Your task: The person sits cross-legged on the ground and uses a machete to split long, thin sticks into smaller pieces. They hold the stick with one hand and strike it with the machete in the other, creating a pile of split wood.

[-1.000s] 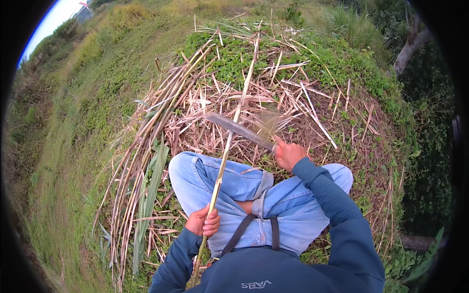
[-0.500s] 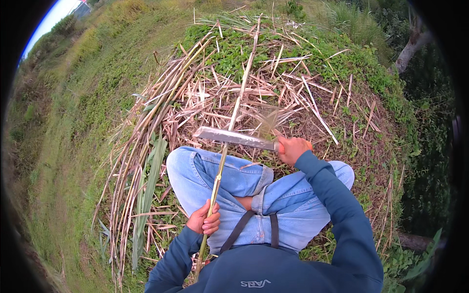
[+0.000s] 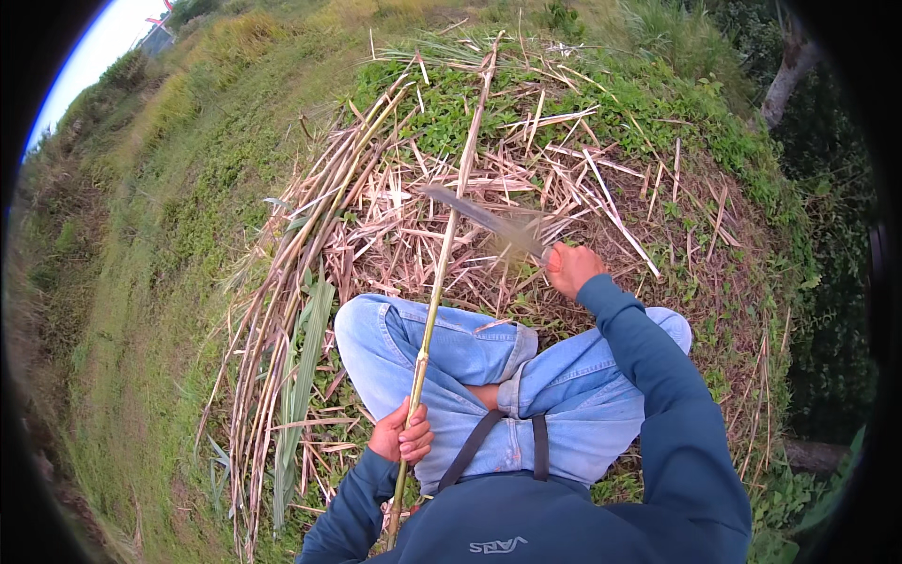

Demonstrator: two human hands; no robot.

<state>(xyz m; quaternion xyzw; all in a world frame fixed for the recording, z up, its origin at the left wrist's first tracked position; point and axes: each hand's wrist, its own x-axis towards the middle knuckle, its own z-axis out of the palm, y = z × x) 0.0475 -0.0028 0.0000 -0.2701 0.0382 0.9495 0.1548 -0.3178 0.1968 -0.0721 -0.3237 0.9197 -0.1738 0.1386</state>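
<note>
My left hand (image 3: 401,435) is closed round the lower part of a long cane stalk (image 3: 427,331). The stalk slants up and away across my left leg, yellow-green near me and dry and pale toward its far end. In my right hand (image 3: 574,269) is the handle of a machete (image 3: 481,217). Its blade, blurred by motion, points to the far left and lies across the stalk beyond my knees; whether it touches the stalk I cannot tell.
A bundle of cut stalks (image 3: 282,287) lies on the left, with long green leaves (image 3: 303,399) beside it. Dry peeled strips (image 3: 399,226) litter the ground ahead. My crossed legs in jeans (image 3: 442,348) are under the stalk. A tree trunk (image 3: 787,80) stands far right.
The machete has moved farther away along the stalk, and its blade has tilted so the tip points more forward. My left hand keeps its grip on the stalk.
</note>
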